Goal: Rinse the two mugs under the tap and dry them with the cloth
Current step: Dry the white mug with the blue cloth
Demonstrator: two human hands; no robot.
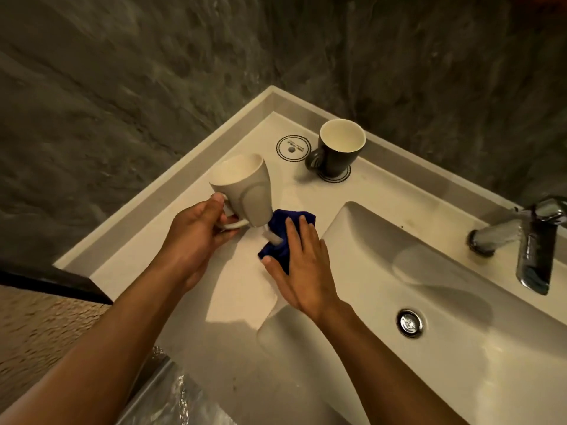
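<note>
We see the left hand (196, 231) closed around the handle of the pale mug (244, 188), tilting it so its base meets the blue cloth (280, 237). The right hand (302, 268) lies open and flat, pinning the cloth to the tabletop (383, 191), probably to blot the base. The dark mug (337, 150) stands upright on a coaster (334, 177), well apart from the tap (521, 237).

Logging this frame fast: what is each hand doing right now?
Left hand: closed on the white mug by its handle.
Right hand: open, flat on the blue cloth.
</note>
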